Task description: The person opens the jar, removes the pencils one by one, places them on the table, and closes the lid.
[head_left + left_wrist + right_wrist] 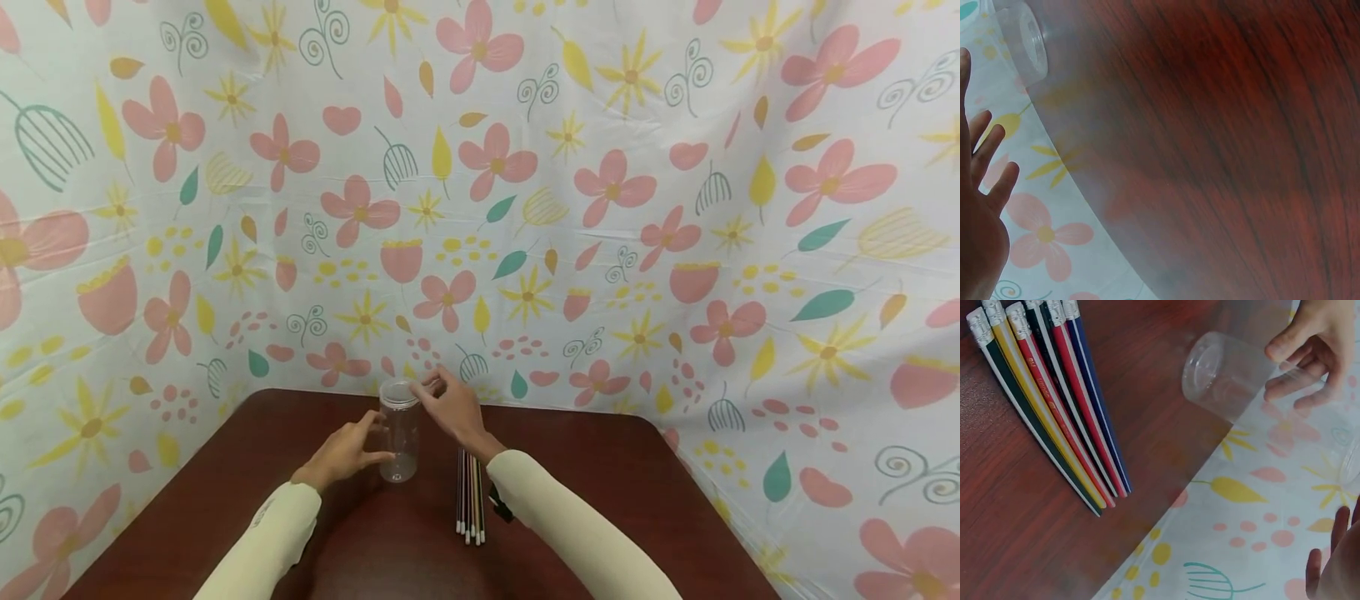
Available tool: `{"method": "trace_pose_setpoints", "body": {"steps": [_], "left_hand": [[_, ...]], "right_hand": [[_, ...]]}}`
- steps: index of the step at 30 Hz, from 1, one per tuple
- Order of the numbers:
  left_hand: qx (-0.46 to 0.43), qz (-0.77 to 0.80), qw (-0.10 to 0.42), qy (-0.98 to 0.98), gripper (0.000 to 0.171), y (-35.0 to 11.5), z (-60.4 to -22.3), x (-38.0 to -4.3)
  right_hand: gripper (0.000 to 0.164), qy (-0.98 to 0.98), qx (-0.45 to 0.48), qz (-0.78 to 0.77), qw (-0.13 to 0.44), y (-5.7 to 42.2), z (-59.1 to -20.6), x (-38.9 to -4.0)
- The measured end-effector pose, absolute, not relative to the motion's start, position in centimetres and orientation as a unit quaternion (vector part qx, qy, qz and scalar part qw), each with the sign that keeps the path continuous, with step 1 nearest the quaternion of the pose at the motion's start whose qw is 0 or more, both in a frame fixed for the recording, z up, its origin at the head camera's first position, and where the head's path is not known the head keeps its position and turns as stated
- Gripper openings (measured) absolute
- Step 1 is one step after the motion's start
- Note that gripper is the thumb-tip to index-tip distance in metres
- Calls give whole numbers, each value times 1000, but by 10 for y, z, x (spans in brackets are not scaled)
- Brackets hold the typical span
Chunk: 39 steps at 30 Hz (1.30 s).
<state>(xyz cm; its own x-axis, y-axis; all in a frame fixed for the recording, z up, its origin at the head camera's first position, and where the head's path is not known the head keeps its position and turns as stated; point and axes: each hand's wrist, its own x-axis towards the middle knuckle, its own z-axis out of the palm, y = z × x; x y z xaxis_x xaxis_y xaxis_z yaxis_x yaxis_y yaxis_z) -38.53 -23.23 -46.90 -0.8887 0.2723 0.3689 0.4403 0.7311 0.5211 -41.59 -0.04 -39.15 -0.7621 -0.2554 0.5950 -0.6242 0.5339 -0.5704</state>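
Observation:
A clear plastic jar (398, 433) stands upright on the dark red-brown table (600, 467). My left hand (347, 452) is at its left side, fingers loosely spread and the thumb touching the jar's lower wall. The left wrist view shows those fingers (988, 150) straight, with the jar (1022, 40) just beyond them. My right hand (452, 408) hovers at the jar's rim from the right with relaxed fingers and holds nothing. Several coloured pencils (470, 496) lie side by side under my right forearm. In the right wrist view the pencils (1047, 406) lie left of the jar (1225, 378).
A floral cloth (525, 208) hangs behind the table and around both sides, close to the jar. The table's far edge (525, 408) runs just behind the jar. Bare tabletop lies to the left and right of my arms.

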Motion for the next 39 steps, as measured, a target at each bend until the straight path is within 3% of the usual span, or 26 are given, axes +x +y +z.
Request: {"method": "trace_pose_setpoints", "body": {"steps": [2, 6, 10, 16, 19, 24, 29, 39], "left_hand": [[-194, -312, 136, -920, 64, -232, -469, -385], [-196, -313, 135, -920, 64, -231, -469, -385], [-202, -315, 137, -917, 64, -230, -469, -384], [-196, -316, 128, -919, 62, -229, -468, -386], [-193, -317, 125, -920, 62, -229, -468, -387], [-193, -319, 128, -919, 61, -228, -471, -387], [-193, -315, 134, -920, 61, -225, -473, -386], [-175, -317, 135, -922, 62, -221, -472, -383]], "right_hand": [[35, -839, 273, 417, 219, 0, -390, -418], [47, -830, 309, 430, 174, -3, -389, -419], [51, -835, 294, 440, 153, -5, -389, -414], [29, -835, 241, 444, 217, 0, -391, -416], [22, -825, 266, 442, 230, 4, -391, -418], [42, -823, 331, 429, 170, 6, -391, -419], [58, -833, 335, 425, 114, 6, -395, -422], [63, -841, 302, 411, 182, 0, -400, -419]]}}
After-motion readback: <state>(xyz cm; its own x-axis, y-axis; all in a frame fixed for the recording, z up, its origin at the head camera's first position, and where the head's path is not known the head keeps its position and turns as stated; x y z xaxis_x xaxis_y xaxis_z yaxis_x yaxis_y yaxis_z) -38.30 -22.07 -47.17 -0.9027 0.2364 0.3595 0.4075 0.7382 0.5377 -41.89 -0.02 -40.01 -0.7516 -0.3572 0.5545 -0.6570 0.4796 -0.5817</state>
